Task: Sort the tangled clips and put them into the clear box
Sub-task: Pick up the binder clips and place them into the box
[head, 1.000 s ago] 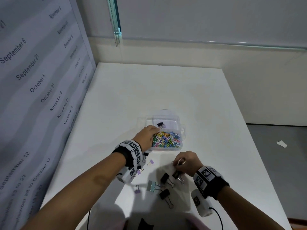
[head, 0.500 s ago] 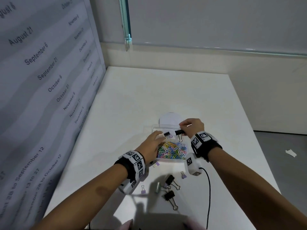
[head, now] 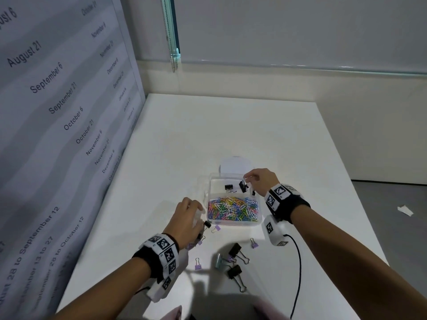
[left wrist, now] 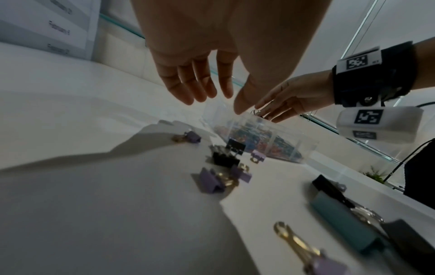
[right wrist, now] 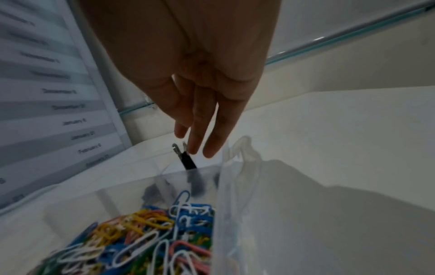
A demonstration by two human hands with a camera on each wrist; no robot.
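The clear box (head: 260,219) stands mid-table; its near compartment is full of coloured paper clips (head: 233,211) and its far one holds a black binder clip (head: 228,187). My right hand (head: 248,180) hovers over the far compartment with straight fingers. A second black binder clip (head: 243,187) hangs just under its fingertips (right wrist: 208,148), inside the box wall (right wrist: 164,178). My left hand (head: 196,215) hovers open and holds nothing, left of the box's near corner above a small black clip (head: 207,225). Loose black clips (head: 235,249), a silver clip (head: 218,260) and purple clips (head: 198,266) lie near me.
The box's lid (head: 235,165) lies open behind it. A wall panel printed with dates (head: 69,116) runs along the table's left side. A black cable (head: 298,262) trails from my right wrist. The floor drops off past the table's right edge (head: 346,181).
My right hand carried a black binder clip from the table up over the box's far compartment and its fingers have straightened. My left hand drew back from the box toward the loose clips.
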